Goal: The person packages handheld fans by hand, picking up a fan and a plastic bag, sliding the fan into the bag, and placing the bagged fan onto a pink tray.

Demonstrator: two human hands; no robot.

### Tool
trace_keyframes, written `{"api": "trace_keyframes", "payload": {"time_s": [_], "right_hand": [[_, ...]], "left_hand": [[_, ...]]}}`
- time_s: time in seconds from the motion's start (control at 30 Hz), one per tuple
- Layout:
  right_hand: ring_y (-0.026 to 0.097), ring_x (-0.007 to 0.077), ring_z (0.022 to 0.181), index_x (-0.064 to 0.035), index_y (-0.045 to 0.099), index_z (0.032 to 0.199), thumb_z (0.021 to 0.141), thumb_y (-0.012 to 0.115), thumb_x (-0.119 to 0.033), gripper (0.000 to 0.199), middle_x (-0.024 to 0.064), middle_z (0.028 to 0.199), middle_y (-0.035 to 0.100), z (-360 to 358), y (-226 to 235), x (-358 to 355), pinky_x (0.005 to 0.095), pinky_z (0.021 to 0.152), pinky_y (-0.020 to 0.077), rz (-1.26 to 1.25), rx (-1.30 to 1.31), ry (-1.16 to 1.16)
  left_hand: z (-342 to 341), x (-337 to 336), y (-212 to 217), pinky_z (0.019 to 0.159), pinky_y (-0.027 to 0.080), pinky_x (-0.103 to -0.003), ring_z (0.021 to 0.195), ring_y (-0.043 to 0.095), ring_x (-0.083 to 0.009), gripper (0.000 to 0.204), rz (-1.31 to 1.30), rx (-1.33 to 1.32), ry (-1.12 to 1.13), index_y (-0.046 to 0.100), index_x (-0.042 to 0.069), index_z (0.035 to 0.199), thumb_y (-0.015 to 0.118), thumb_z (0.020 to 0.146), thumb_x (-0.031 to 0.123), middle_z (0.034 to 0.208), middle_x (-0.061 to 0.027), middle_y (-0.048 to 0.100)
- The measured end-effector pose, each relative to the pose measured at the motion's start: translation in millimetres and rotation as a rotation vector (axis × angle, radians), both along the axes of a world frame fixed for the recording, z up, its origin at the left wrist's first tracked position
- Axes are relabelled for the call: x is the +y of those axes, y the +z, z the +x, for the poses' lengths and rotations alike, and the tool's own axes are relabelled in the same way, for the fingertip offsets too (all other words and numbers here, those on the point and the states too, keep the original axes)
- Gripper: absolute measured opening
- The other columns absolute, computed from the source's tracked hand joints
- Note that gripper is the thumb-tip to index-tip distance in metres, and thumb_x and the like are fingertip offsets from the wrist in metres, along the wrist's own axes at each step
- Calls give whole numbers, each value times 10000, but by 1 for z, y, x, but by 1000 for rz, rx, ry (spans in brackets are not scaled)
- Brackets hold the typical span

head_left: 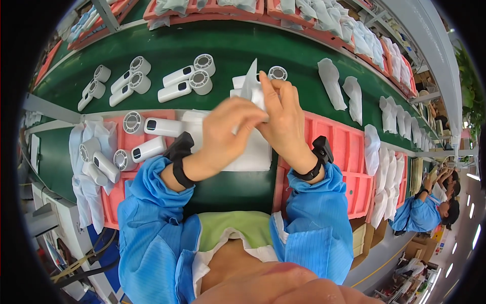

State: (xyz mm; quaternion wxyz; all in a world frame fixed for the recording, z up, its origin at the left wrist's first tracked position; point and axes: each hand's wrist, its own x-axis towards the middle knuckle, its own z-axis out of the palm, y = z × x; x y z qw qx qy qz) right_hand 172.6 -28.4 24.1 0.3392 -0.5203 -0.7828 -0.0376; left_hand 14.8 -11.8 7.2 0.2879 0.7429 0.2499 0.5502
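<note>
My left hand and my right hand meet over the middle of the bench, at a thin white packing bag whose pointed edge stands up between them. The fingers of my right hand are closed around the bag. Slightly blurred, my left hand has its fingers bent together at the lower part of the bag. Whether anything is inside the bag is hidden by the hands. Below them lies a stack of white bags. Just past my right fingertips is the round grille end of a white handheld device.
Several white devices stand in pairs on the green conveyor belt. More devices rest on a pink tray at left. Another pink tray is at right, beside bagged items. Co-workers sit far right.
</note>
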Motion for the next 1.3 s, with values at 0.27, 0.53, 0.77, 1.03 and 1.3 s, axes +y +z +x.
{"api": "trace_keyframes", "payload": {"time_s": [0.27,0.53,0.77,1.03,1.3], "right_hand": [[547,262,1055,-9,514,1233,668,821,-73,646,112,1132,523,12,-6,9,328,825,497,-121,470,-23],[591,214,978,-4,523,1200,710,793,-108,569,53,1041,574,7,11,-5,333,847,487,-273,782,406],[646,323,902,7,564,1159,715,763,-74,493,142,984,631,14,-1,0,361,770,515,-251,275,110],[621,385,832,4,540,1084,731,732,-67,408,165,945,594,-6,-7,-14,436,644,499,-43,95,-14],[642,206,800,3,586,1139,801,691,-31,355,101,929,656,32,18,-14,349,682,511,-557,510,255]], "left_hand": [[7,-12,19,659,511,-333,786,615,-284,619,0,214,152,572,71,1245,726,652,-18,1088,-104,538],[-22,16,31,830,489,-339,1034,569,-219,499,-208,-86,-237,588,87,1205,755,737,47,1198,-86,501],[-33,11,34,981,390,-357,1184,457,-241,408,-167,-164,91,645,88,1079,830,720,148,1253,-113,486],[-29,2,25,969,387,-370,1152,480,-274,298,205,-26,132,665,68,948,832,713,141,1235,-109,496],[-28,36,23,829,459,-316,949,579,-232,164,-459,-437,2,661,71,877,772,763,108,1125,-106,553]]}}
